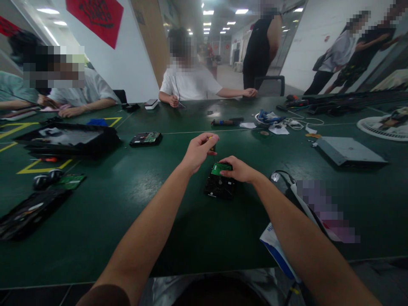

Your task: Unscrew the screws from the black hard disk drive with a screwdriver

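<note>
A black hard drive (pixel 219 187) with a green circuit board (pixel 220 168) on top lies on the dark green table (pixel 134 204) in front of me. My left hand (pixel 199 151) hovers just above and left of the drive, fingers closed round a small tool with a yellow handle (pixel 212 146) that points down toward the board. My right hand (pixel 239 168) rests on the drive's far right corner, fingers curled over the circuit board and gripping it.
A second hard drive (pixel 145 138) lies further left, beside a black tray (pixel 68 140). A grey flat box (pixel 349 151) sits at right; cables and small parts (pixel 270 119) beyond. A badge and paper (pixel 296 221) lie by my right arm. People sit across and at left.
</note>
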### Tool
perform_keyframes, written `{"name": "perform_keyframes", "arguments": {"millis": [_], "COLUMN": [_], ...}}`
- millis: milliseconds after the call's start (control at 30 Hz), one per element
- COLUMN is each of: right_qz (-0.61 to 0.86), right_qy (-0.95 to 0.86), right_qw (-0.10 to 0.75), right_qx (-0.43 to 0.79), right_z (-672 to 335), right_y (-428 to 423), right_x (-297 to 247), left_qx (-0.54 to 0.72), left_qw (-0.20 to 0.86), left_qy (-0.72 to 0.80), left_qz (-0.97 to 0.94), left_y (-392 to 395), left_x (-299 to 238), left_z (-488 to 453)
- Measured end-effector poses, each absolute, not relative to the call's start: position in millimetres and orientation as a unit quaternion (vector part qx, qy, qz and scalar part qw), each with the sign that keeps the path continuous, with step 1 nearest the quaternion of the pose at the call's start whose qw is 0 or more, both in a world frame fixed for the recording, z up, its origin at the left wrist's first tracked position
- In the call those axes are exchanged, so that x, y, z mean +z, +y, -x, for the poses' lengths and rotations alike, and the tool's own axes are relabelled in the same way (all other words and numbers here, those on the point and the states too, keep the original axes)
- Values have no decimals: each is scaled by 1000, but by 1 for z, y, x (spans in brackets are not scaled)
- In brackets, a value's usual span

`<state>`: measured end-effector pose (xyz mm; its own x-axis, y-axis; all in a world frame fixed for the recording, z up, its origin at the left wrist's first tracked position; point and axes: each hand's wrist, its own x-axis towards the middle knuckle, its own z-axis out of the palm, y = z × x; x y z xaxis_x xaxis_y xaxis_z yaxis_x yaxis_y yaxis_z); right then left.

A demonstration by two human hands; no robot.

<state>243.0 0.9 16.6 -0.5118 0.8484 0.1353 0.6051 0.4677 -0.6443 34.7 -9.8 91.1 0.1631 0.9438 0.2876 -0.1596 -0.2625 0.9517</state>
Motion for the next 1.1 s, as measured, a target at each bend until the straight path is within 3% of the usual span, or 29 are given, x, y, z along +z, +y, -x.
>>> {"name": "perform_keyframes", "arguments": {"millis": [333,767,1100], "right_qz": [439,448,444], "right_qy": [-826,-822,-825], "right_qw": [220,214,212], "right_qx": [275,281,276], "right_z": [-244,-244,-244], "right_y": [3,1,2], "right_x": [15,16,17], "left_qx": [550,541,550], "left_qw": [596,524,595], "left_qy": [308,367,325], "left_qz": [-496,-546,-488], "left_y": [-10,-9,-8], "left_x": [92,96,94], "left_z": [-31,-27,-29]}}
